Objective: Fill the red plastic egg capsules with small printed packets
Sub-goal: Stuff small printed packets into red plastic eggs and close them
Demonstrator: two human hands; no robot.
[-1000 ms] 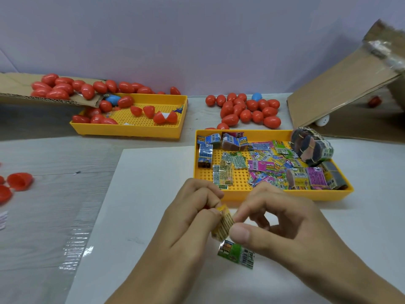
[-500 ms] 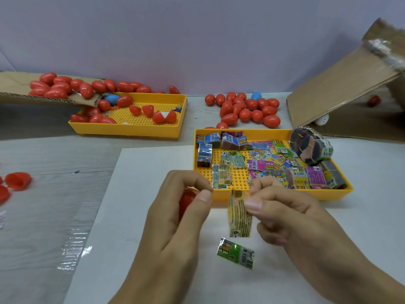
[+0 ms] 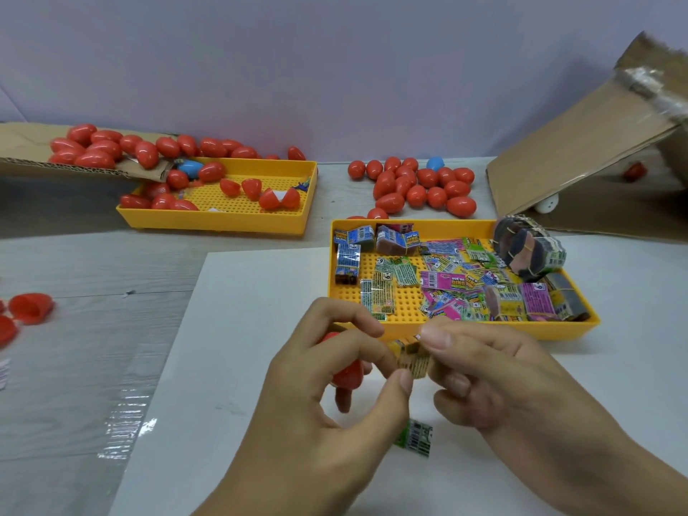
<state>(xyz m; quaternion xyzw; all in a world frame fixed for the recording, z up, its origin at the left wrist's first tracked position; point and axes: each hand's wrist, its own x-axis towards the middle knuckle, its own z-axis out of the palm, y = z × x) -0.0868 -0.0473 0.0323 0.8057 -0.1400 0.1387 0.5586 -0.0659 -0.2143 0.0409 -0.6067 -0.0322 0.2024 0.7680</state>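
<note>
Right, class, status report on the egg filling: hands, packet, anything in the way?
Left hand grips red capsule half. Both hands pinch yellow packet; right hand feeding it. Green packet loose on sheet below. Nothing blocking.

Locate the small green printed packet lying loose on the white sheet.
In the head view, the small green printed packet lies flat on the white sheet, low centre, below and between the left hand and right hand.

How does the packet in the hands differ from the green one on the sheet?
The yellow packet is pinched between the left hand and right hand, lifted; the green packet lies loose on the white sheet, untouched. One is yellow-brown, the other green. Both are small printed packets.
</note>
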